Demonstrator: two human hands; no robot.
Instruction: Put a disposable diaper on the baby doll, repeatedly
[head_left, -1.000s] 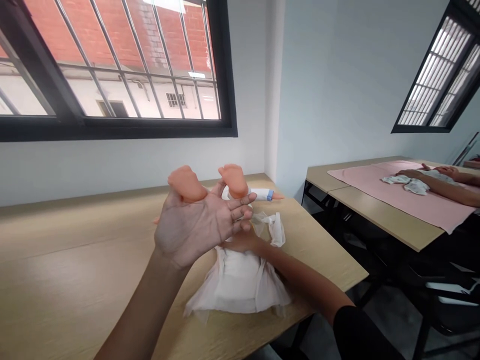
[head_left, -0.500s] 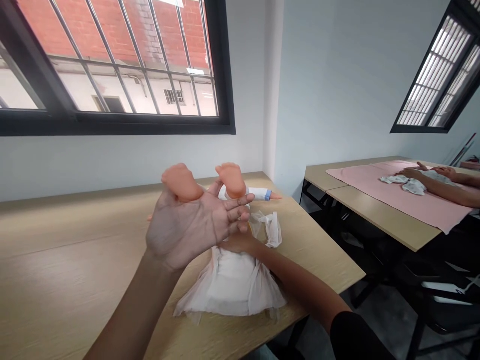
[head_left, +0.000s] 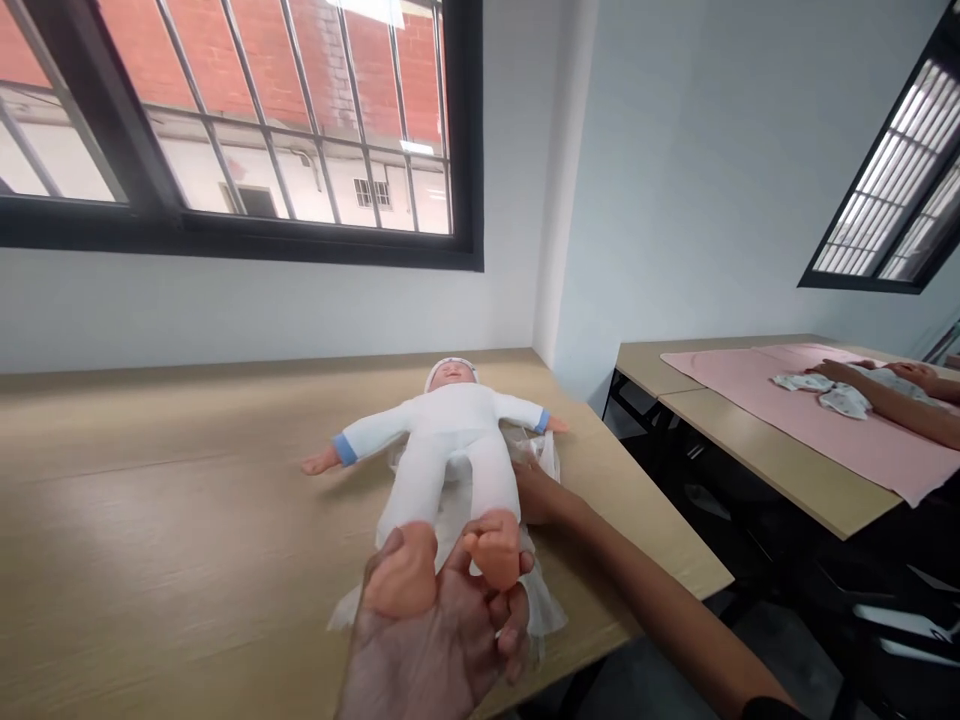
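Left hand (head_left: 439,650), near edge of view, back of hand to camera: fingers curled round both bare peach plastic feet (head_left: 450,568) of a baby doll in a white soft suit with blue cuffs (head_left: 450,435). One ankle sits each side of a finger, so it is a firm grasp. The doll lies on its back on the long light wooden table (head_left: 150,520), head far, arms spread, legs stretched toward the camera and raised only a little at the feet.

Right hand (head_left: 534,492) comes in from the right and rests against the doll's hip on the white crinkled disposable diaper (head_left: 541,608) spread under the doll's bottom and legs. Its fingertips are hidden behind the leg, so I cannot tell whether it pinches the diaper or just presses it flat.

Judgement on doing it well: keep both ankles together in the one hand, lift from the feet rather than drag, and keep the doll's hips centred over the diaper. The right hand should smooth the side flap flat and not bunch it under the leg. The doll lies close to the table's right end, so don't shove it sideways.

Far right: a second wooden table with a pink cloth (head_left: 780,405), where another person's forearm (head_left: 907,412) rests by small patterned white clothes (head_left: 829,392). Barred black-framed window (head_left: 240,130) on the far wall.
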